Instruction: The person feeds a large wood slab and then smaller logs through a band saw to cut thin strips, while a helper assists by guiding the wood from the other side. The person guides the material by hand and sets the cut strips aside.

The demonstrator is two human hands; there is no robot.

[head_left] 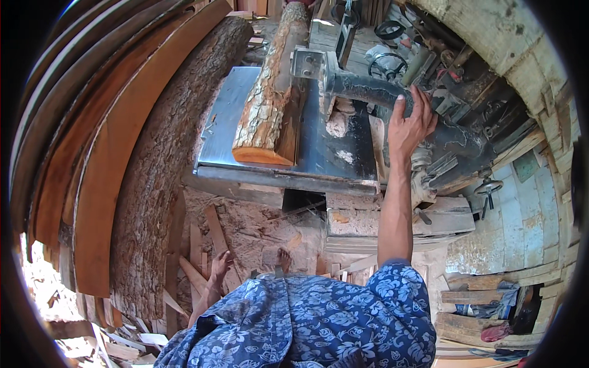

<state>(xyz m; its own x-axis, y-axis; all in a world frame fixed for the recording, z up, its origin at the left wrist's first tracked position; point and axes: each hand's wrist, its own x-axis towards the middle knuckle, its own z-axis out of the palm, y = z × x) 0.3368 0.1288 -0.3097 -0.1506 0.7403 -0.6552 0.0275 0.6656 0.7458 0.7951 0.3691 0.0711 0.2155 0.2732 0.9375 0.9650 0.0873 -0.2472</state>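
Observation:
My right hand (412, 122) reaches forward with its fingers stretched out. It rests on or just above the dark curved metal arm (374, 91) of a sawing machine. My left hand (221, 266) hangs low by my side, its fingers loosely apart and holding nothing. Ahead of me a bark-covered log (264, 116) with a freshly sawn orange end lies lengthwise on the machine's metal table (221, 138). Its right side sits against the metal guide block (308, 64); the blade itself cannot be made out.
Large barked slabs (150, 165) and curved planks (116, 147) lean along the left. Sawdust (245, 221) and offcuts cover the floor. Handwheels (386, 64) and machine parts stand at the right, beside a plank wall (521, 214). Part of another person (300, 2) shows at the log's far end.

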